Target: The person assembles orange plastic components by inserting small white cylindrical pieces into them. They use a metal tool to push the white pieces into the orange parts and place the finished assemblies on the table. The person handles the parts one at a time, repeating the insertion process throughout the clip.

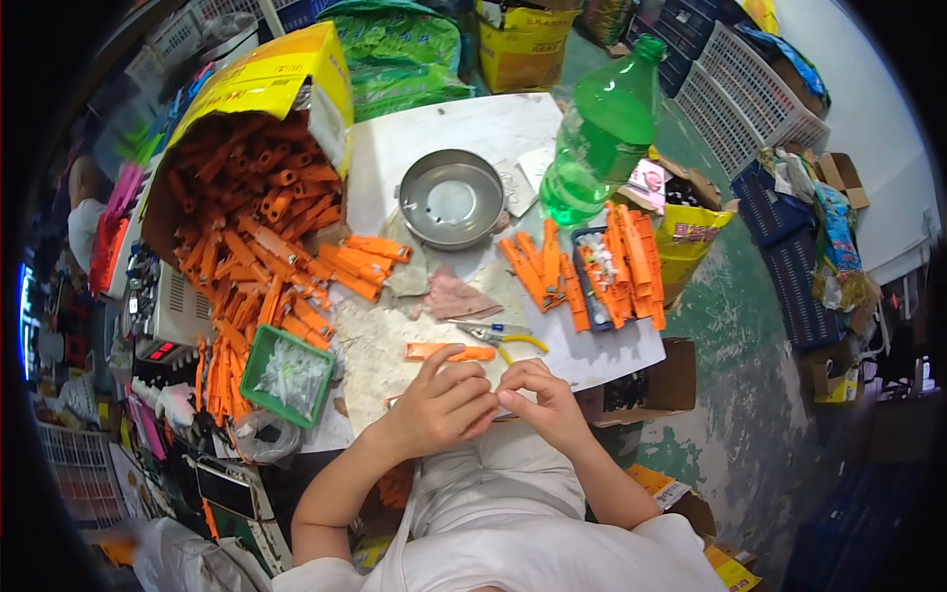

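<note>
Orange casing (pixel 476 353), long axis crosswise, beyond curled left hand (pixel 444 407) and right hand (pixel 544 399), any grasp unclear

can't make out what, if anything, is between the fingers (pixel 464 387) of the left hand (pixel 431 411) and right hand (pixel 547 402), they cover that spot. an orange piece (pixel 392 402) just pokes out beside the left hand, rest of it hidden. white bits (pixel 296 380) in the green tray (pixel 253 367) are too small to tell apart. dark bin (pixel 598 316) at the right of the bench (pixel 395 133) is mostly covered by orange strips (pixel 641 266). far yellow sack (pixel 523 61) gets cut off up top, and the person (pixel 85 219) far left is a blur.
</note>
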Motion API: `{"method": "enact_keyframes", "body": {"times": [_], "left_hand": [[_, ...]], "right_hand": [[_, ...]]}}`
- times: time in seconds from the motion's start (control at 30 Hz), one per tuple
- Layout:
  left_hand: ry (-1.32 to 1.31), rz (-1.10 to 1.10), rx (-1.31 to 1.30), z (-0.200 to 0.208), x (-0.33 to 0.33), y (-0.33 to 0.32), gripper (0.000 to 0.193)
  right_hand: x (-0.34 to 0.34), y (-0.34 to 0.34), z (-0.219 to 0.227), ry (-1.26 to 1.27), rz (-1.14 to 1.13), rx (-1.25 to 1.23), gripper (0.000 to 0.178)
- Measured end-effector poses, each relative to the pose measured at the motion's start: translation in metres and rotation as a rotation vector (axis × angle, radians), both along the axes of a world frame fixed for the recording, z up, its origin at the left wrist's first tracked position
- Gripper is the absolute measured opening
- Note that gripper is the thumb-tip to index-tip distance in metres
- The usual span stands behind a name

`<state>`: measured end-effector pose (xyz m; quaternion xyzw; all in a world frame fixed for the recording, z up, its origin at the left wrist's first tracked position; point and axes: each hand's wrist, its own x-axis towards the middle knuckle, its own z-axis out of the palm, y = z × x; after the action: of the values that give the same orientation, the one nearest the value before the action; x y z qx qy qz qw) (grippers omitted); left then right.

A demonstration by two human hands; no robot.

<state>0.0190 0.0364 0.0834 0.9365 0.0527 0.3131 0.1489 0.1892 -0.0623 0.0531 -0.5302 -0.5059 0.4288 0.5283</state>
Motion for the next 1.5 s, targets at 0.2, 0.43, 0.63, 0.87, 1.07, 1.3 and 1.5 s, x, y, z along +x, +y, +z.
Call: {"method": "enact_keyframes", "body": {"times": [0.2,0.43,0.63,0.87,1.07,1.3,1.5], "left_hand": [[-0.088,-0.206,0.057,0.011,0.085,-0.004,0.023],[-0.090,0.151,0.166,-0.029,0.181,0.030,0.016],[-0.205,0.278,0.095,-0.010,0.144,0.007,0.026],[-0.084,0.768,0.141,0.010,-0.066,0.029,0.030],[0.231,1.025,0.167,0.027,-0.197,0.043,0.016],[0.258,0.893,0.106,0.004,-0.196,0.056,0.011],[0.428,0.941,0.284,-0.001,-0.198,0.077,0.006]], "right_hand": [[0.053,-0.037,-0.002,0.451,-0.357,-0.030,0.005],[0.091,-0.057,-0.014,0.467,-0.852,0.265,0.013],[0.090,-0.076,-0.018,0.344,-0.885,0.192,0.016],[0.065,-0.045,-0.008,0.332,-0.750,0.175,0.014],[0.014,-0.008,0.001,0.364,-0.546,0.187,0.011],[-0.042,0.002,0.013,0.338,-0.361,0.136,0.016],[-0.037,-0.007,0.012,0.191,-0.402,0.092,0.017]]}}
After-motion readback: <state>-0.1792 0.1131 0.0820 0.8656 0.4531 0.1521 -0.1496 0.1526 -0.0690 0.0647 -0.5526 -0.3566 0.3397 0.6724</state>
